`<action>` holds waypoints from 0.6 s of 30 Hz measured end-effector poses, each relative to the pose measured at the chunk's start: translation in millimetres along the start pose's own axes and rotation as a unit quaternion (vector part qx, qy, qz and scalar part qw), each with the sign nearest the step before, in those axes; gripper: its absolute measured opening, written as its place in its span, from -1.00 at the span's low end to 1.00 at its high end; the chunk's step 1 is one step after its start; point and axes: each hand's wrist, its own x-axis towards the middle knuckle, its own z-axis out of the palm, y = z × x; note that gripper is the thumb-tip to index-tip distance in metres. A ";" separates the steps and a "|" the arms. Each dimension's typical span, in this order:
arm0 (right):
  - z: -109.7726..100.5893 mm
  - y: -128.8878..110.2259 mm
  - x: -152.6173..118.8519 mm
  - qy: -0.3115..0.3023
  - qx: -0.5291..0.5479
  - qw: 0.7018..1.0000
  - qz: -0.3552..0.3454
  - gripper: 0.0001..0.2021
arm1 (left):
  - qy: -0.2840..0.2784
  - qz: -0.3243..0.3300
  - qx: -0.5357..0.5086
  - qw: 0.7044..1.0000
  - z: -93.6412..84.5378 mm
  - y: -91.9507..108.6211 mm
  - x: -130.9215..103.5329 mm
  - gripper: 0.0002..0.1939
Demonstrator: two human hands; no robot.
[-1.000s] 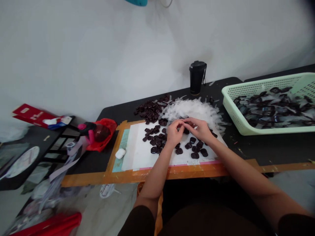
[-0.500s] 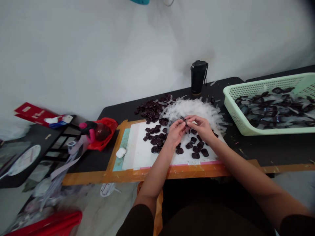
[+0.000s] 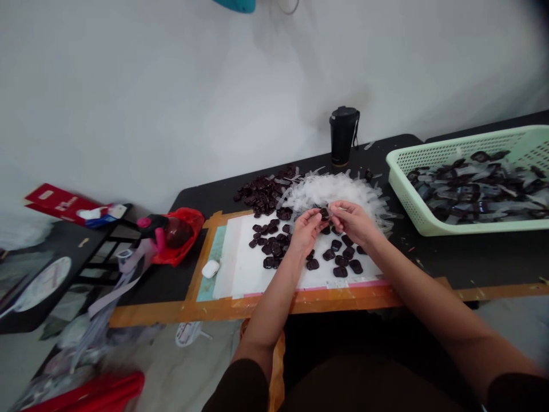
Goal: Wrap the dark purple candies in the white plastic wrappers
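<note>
Pinching dark piece (image 3: pixel 325 214), left fingers (image 3: pixel 314 220) partly covering; basket (image 3: pixel 406 197) cut off.

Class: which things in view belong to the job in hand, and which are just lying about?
Apparently in use:
dark piece at the left hand and right hand
loose dark pieces on the white sheet
heap of clear strips
green basket of similar pieces

Apparently lying about:
black tumbler
small white object
bottle

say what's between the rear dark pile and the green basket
A heap of whitish strips, then black tabletop, in the head view; the black cup stands behind.
</note>
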 end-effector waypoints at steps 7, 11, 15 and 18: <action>-1.9 5.0 3.1 0.032 -0.033 0.997 0.069 -0.73 | 0.019 0.038 0.038 0.998 -3.5 -2.1 4.4 -0.65; -2.0 3.8 4.7 0.048 -0.021 0.995 0.084 -0.73 | -0.004 0.052 0.080 0.995 -4.4 -3.7 4.0 -0.70; -1.7 1.1 4.1 0.030 -0.003 0.994 0.102 -0.77 | -0.025 0.087 0.133 0.987 -6.1 -3.2 4.2 -0.74; 0.4 0.6 2.7 0.026 0.018 0.995 0.094 -0.77 | -0.027 0.111 0.161 0.980 -6.4 -1.5 4.1 -0.75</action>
